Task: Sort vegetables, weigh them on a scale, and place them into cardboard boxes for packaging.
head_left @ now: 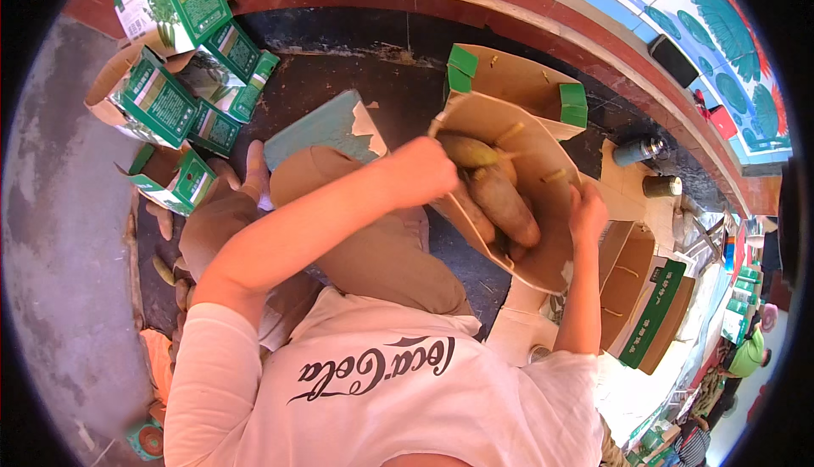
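Between my hands, an open cardboard carton (555, 149) is tilted so that its inside faces me. Several long, thick root vegetables (500, 200) lie in it, mostly brownish, one of them yellow-green at its end. My left hand (424, 167) is closed on the carton's left rim, with that forearm crossing over my knees. On the opposite side, my right hand (587, 214) grips the right rim, its fingers partly hidden by the wall. Short yellowish cord ends stick out of the carton's inner wall.
Behind stands another open green-and-brown carton (517, 86). More green cartons (182, 52) are piled at the far left. A green-banded box (649, 306) stands at the right, near a flask (638, 152) and a can (661, 186). Loose roots (163, 270) lie left of my legs. People (746, 357) are far right.
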Tool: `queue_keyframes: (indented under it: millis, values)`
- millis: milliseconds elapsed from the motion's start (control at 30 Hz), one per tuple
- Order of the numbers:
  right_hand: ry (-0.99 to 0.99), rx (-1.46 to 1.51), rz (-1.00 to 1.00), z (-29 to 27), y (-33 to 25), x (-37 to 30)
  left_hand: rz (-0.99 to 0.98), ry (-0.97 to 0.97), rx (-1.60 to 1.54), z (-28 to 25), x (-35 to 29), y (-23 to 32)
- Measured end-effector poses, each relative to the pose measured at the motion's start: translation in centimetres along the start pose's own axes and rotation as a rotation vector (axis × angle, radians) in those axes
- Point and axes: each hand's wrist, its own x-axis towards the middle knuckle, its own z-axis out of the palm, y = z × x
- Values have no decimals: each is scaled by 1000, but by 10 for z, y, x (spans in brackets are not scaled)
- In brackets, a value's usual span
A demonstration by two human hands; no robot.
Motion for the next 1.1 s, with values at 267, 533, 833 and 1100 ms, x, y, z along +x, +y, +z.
queue_keyframes:
  millis: [267,533,833,1100]
  values:
    - [-196,-325,283,9,122,-104,-25,244,-182,-16,56,13]
    - [118,-345,410,-3,170,-78,-608,531,-45,-73,-97,-77]
    - [-411,-132,668,41,298,-118,-1227,718,-208,13,-252,-111]
    - [60,-165,322,-24,178,-53,-1326,799,105,-2,-260,-92]
